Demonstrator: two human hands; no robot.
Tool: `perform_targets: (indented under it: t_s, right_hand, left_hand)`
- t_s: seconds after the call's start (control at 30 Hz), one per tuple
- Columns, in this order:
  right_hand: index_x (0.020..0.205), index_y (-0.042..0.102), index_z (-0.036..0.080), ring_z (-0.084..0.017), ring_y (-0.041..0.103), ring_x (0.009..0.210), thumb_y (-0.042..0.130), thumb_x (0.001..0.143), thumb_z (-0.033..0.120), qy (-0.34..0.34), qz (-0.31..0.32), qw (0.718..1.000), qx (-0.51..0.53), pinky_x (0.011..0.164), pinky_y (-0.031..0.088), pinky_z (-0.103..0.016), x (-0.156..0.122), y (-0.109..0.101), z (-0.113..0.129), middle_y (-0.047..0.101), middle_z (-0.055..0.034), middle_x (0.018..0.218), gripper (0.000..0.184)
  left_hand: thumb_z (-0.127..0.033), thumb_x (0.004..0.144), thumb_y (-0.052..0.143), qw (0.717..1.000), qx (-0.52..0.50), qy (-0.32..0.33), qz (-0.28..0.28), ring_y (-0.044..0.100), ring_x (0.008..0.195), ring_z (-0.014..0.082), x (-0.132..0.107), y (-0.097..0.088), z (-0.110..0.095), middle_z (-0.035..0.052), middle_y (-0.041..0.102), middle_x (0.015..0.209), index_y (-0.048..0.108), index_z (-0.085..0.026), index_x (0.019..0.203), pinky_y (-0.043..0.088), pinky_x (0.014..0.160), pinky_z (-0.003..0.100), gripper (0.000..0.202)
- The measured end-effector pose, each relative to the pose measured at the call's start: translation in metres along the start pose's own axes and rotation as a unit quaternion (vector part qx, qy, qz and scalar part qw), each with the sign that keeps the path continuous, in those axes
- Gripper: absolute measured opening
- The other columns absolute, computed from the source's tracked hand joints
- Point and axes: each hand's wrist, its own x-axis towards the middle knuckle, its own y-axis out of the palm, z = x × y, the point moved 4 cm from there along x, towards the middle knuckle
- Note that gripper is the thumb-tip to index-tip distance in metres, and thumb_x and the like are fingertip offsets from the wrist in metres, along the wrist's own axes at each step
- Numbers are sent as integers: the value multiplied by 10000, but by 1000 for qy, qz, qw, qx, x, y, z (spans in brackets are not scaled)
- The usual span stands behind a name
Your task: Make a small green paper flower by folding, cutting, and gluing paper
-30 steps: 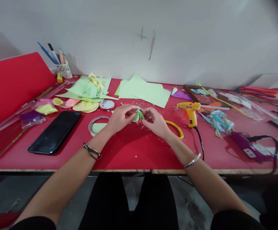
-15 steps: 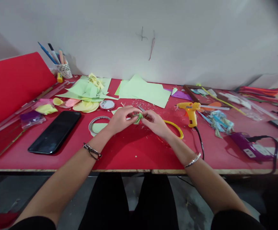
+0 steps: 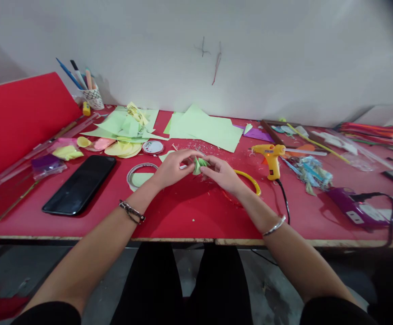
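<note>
A small folded piece of green paper [image 3: 198, 166] is held between my two hands, above the middle of the red table. The fingers of my left hand [image 3: 176, 168] pinch it from the left. From the other side, my right hand [image 3: 220, 175] grips it between thumb and fingers. Its pleats fan out, and the fingertips cover part of it. Behind my right hand lies a yellow ring [image 3: 255, 183]. Close to my left wrist is a roll of tape [image 3: 131, 168] with a green paper piece inside its ring.
A black phone [image 3: 79, 186] lies to the left. Light green sheets [image 3: 210, 131] spread along the back. On the right are a yellow glue gun [image 3: 270, 158] with its cord, blue tassels [image 3: 313, 170] and a purple power strip [image 3: 355, 210]. A pen cup [image 3: 94, 97] stands back left.
The green paper has turned in my fingers, and more of its folds show now. Both hands stay in nearly the same place. The whole view has shifted slightly.
</note>
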Motion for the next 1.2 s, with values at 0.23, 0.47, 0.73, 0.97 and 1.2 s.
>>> perform_targets:
  t_s: [0.23, 0.47, 0.73, 0.97, 1.2]
  right_hand:
    - [832, 537, 179, -68, 507, 528, 537, 767, 368, 24, -26, 999, 27, 581, 452, -238, 0, -3, 0, 536, 31, 666, 200]
    - [829, 542, 181, -91, 518, 560, 512, 789, 376, 7, -25, 998, -51, 580, 430, -249, 0, -5, -2, 543, 18, 682, 202]
    - [907, 593, 180, -121, 509, 661, 514, 793, 340, -74, -57, 968, -232, 615, 411, -257, -3, -7, 12, 584, -35, 831, 212]
    - [792, 575, 187, -138, 510, 670, 450, 829, 326, -97, -152, 958, -223, 620, 398, -260, -3, -14, 14, 576, -23, 754, 191]
    - [770, 574, 173, -145, 519, 654, 450, 815, 313, -97, -164, 958, -214, 618, 394, -256, -3, -18, 12, 586, -31, 734, 192]
  left_hand:
    - [-51, 715, 461, 999, -29, -15, -13, 594, 731, 94, 0, -2, -1, 21, 625, 852, 541, -154, 1027, 498, 685, 206, 338]
    - [28, 694, 409, 995, -19, -29, -92, 593, 836, 104, 0, -10, 4, 43, 599, 897, 513, -148, 1025, 488, 715, 204, 389]
    - [5, 710, 450, 988, -2, -16, -155, 567, 883, 105, 0, -16, 10, 39, 579, 945, 489, -165, 1078, 479, 742, 214, 407]
    - [-129, 761, 487, 993, 54, -21, -106, 547, 826, 121, 0, -15, 11, 26, 571, 899, 590, -168, 857, 481, 706, 230, 145]
    - [-170, 746, 501, 990, 79, -88, -74, 573, 724, 121, -5, -20, 11, 20, 616, 818, 561, -146, 908, 464, 672, 230, 175]
